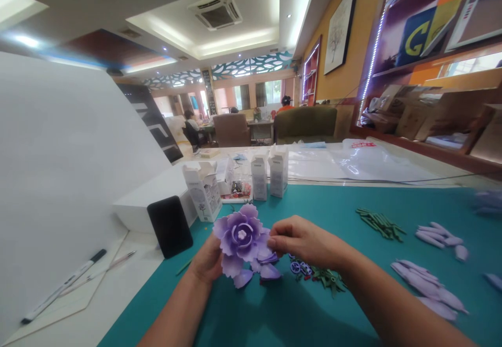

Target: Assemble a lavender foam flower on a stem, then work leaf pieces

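A purple toy flower (240, 236) with layered petals is held up over the teal mat (314, 305). My left hand (207, 263) grips it from behind and below; its fingers are mostly hidden by the petals. My right hand (301, 241) is closed in a pinch on a petal at the flower's right side. Small purple and green pieces (314, 273) lie on the mat just under my right wrist.
Loose purple petals (427, 284) and a pile of green stems (379, 222) lie right. Three small white boxes (204, 190) stand behind the flower, beside a black phone (169, 226) on a white box. Pens (65, 284) lie left. People sit far behind.
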The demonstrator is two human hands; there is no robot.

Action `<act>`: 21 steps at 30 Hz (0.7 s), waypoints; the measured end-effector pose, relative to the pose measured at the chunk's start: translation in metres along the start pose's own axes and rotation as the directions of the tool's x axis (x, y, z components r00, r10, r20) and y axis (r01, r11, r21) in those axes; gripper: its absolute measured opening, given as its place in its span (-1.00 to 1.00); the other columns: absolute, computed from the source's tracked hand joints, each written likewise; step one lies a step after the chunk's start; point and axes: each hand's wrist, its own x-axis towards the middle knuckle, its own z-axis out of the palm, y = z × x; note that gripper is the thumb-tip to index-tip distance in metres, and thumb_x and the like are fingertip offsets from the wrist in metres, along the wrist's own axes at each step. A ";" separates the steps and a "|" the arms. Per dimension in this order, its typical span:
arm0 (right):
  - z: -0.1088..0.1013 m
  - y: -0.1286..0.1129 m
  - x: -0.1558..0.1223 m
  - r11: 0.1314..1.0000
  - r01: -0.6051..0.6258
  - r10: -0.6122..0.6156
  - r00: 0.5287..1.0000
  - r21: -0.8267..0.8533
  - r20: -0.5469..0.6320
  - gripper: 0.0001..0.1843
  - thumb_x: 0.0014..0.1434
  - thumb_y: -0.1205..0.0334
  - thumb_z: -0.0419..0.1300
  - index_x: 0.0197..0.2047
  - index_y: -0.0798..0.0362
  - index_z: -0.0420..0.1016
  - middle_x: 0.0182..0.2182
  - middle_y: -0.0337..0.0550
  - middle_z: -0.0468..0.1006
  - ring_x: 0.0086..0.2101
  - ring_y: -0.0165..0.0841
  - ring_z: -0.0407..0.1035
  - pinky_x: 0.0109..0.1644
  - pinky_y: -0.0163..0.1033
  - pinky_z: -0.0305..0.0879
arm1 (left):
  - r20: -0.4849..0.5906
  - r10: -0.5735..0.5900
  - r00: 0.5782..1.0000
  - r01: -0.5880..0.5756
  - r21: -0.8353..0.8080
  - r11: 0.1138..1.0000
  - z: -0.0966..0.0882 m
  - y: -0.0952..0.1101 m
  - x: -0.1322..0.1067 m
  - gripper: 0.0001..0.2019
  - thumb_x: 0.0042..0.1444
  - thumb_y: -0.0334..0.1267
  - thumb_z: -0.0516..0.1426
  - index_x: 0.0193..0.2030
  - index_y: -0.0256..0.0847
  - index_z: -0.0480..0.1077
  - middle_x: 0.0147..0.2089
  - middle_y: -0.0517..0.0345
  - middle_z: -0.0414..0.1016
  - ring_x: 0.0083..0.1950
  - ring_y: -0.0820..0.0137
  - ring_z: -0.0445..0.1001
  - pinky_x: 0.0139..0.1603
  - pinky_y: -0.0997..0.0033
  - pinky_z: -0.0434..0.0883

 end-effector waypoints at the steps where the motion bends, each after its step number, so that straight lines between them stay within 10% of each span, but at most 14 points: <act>1: 0.000 0.000 0.000 1.000 -0.007 0.007 1.000 0.002 0.001 -0.77 0.20 0.24 0.09 -0.46 0.13 0.43 -0.49 -0.21 0.47 -0.48 -0.47 0.31 -0.44 -0.39 0.20 | 0.000 0.011 1.000 -0.011 -0.009 1.000 0.000 0.000 0.000 -0.70 -0.15 -0.05 0.33 -0.35 -0.21 0.48 -0.34 0.12 0.58 -0.11 0.20 0.52 -0.08 0.29 0.45; 12: 0.001 0.012 0.009 0.997 -0.020 0.020 1.000 0.069 -0.005 -0.64 0.27 0.15 -0.02 -0.41 0.15 0.47 -0.51 -0.15 0.46 -0.46 -0.43 0.31 -0.38 -0.35 0.23 | -0.109 0.101 0.989 -0.105 -0.033 0.994 0.005 0.002 0.005 -0.67 -0.16 -0.11 0.34 -0.28 -0.25 0.50 -0.34 0.09 0.59 -0.15 0.22 0.54 -0.10 0.33 0.47; 21: 0.060 0.010 0.015 0.847 -0.103 0.003 0.982 0.522 0.189 -0.63 0.08 -0.01 0.19 -0.31 0.17 0.56 -0.53 -0.19 0.48 -0.48 -0.47 0.33 -0.34 -0.34 0.23 | -0.189 0.121 0.974 -0.114 0.044 0.992 0.004 -0.001 0.006 -0.54 -0.25 -0.01 0.36 -0.22 -0.22 0.47 -0.34 0.10 0.59 -0.21 0.19 0.55 -0.21 0.31 0.48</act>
